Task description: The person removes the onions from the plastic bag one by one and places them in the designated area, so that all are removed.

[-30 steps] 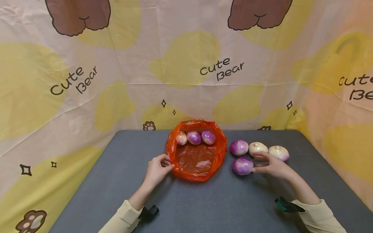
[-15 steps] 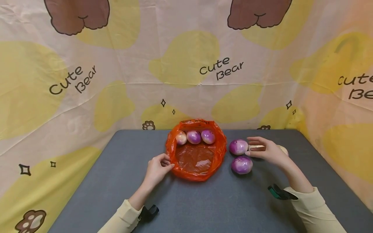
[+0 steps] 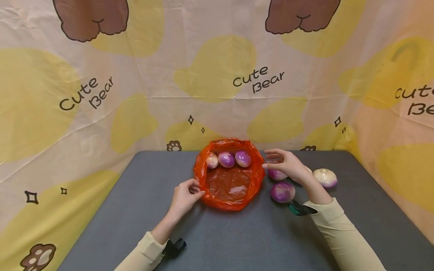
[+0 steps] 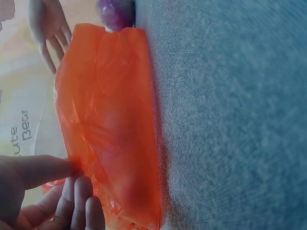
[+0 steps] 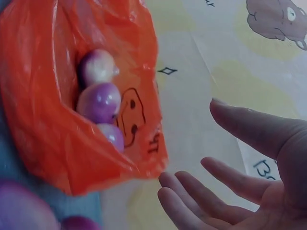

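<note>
Cream-sleeved, the left hand [image 3: 185,195] pinches the near-left rim of the plastic bag [image 3: 225,205]; the empty right hand [image 3: 288,164], fingers extended, hovers near the right rim, by four loose onions [image 3: 283,192]. A slipped pinch could let the thin rim sag over the three bagged onions [image 3: 226,159]. The grey table [image 3: 237,241] meets a printed backdrop [image 3: 203,56].

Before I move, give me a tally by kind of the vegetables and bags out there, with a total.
Open red-orange plastic bag: 1
Round, glossy purple-and-white vegetables inside it: 3
Matching vegetables outside it: 4, two partly behind the right hand and wrist
Total: 8
</note>
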